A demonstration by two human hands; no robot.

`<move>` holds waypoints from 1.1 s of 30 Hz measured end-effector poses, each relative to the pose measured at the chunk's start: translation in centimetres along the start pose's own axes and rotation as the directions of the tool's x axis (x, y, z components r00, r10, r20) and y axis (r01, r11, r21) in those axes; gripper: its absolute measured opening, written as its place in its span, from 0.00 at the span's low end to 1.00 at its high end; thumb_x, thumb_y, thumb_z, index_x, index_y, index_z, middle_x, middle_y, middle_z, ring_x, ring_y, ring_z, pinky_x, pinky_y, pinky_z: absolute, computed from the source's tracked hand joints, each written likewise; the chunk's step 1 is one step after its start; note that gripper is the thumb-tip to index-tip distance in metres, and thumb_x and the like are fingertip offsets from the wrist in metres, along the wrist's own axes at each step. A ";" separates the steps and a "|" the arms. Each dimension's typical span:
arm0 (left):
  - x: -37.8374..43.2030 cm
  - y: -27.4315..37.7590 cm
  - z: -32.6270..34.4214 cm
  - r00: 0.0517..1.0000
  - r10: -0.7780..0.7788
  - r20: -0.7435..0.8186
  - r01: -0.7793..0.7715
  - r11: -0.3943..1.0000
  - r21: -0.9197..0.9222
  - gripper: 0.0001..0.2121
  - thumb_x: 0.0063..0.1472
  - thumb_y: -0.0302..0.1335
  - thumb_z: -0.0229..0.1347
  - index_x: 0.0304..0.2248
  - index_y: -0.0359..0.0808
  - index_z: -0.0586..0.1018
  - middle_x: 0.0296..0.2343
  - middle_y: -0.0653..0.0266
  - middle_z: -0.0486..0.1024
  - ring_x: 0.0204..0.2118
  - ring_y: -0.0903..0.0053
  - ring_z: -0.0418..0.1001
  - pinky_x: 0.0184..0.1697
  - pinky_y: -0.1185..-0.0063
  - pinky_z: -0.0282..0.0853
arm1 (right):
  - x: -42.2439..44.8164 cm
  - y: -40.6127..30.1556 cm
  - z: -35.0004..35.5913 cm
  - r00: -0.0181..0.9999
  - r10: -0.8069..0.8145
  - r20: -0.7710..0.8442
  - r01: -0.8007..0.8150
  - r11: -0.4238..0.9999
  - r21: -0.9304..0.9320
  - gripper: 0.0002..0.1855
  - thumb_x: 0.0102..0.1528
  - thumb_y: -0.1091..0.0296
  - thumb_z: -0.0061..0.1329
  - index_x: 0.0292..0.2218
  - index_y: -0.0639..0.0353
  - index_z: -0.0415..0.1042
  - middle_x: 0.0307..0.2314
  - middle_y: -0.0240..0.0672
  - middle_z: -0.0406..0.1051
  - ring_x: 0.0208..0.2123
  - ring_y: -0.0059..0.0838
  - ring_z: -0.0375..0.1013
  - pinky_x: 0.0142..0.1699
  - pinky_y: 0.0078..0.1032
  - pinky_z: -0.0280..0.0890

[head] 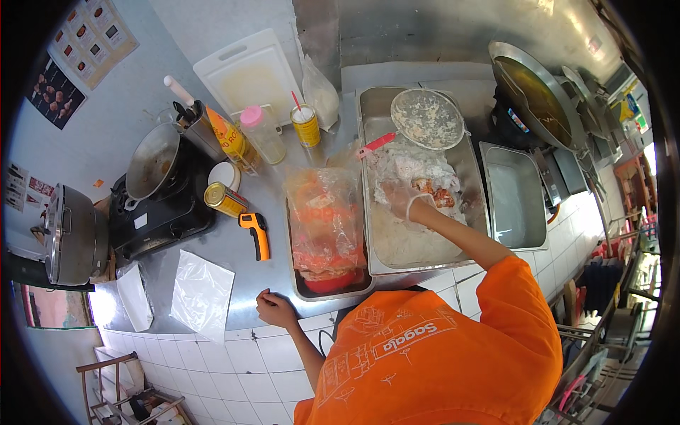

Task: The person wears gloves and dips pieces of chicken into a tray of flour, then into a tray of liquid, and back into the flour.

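My right hand (pixel 402 198), in a clear plastic glove, is down in the flour (pixel 419 162) of a deep stainless steel tray (pixel 481 212). Flour and the glove hide its fingertips, so I cannot tell whether it grips anything. Reddish battered pieces, apparently chicken (pixel 443 197), lie just right of it, partly coated. At the counter's front edge, my bare left hand (pixel 276 309) is loosely curled with nothing visible in it. Between the two hands, a narrower metal tray (pixel 297 289) holds a clear plastic bag (pixel 324 223) of orange-red contents.
A flour-caked strainer (pixel 427 118) with a red handle rests across the flour tray. Right of it stand an empty-looking metal pan (pixel 518 199) and a large wok of oil (pixel 536 101). An infrared thermometer (pixel 257 235), cans and a gas stove (pixel 159 228) are leftward.
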State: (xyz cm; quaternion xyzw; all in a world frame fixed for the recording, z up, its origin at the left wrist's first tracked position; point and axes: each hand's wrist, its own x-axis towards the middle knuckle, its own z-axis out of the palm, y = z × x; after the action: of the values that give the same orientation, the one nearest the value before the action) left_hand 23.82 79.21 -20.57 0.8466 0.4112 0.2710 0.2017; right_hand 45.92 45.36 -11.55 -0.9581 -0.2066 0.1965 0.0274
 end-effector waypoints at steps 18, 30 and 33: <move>0.1 0.3 -0.4 0.999 0.036 -0.026 -0.038 0.996 -0.077 0.08 0.58 0.28 0.43 0.29 0.39 0.75 0.20 0.63 0.72 0.24 0.69 0.68 0.31 0.72 0.61 | 4.1 4.3 3.7 0.899 0.221 -0.379 -0.133 0.960 0.244 0.40 0.47 0.61 0.44 0.53 0.79 0.43 0.47 0.63 0.55 0.49 0.52 0.58 0.55 0.28 0.53; 0.0 0.3 -0.3 0.997 0.053 -0.064 -0.057 0.997 -0.057 0.09 0.58 0.28 0.43 0.27 0.38 0.75 0.19 0.62 0.72 0.23 0.68 0.69 0.28 0.71 0.63 | -3.0 2.2 6.5 0.941 -0.007 -0.337 -0.109 0.940 -0.324 0.14 0.52 0.68 0.38 0.41 0.56 0.67 0.33 0.39 0.68 0.38 0.38 0.68 0.41 0.37 0.64; 0.0 0.7 -0.6 0.998 0.037 -0.045 -0.041 0.995 -0.091 0.09 0.58 0.29 0.43 0.28 0.37 0.75 0.19 0.62 0.72 0.24 0.67 0.69 0.28 0.71 0.63 | -2.1 3.4 6.0 0.963 0.048 -0.267 -0.085 0.988 -0.129 0.15 0.50 0.67 0.41 0.41 0.58 0.67 0.31 0.41 0.70 0.36 0.37 0.70 0.38 0.35 0.66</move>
State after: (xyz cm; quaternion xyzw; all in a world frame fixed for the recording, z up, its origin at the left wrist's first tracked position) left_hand 23.87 78.84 -19.74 0.8383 0.3860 0.3116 0.2263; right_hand 43.15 41.23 -16.80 -0.9816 -0.1822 0.0536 -0.0192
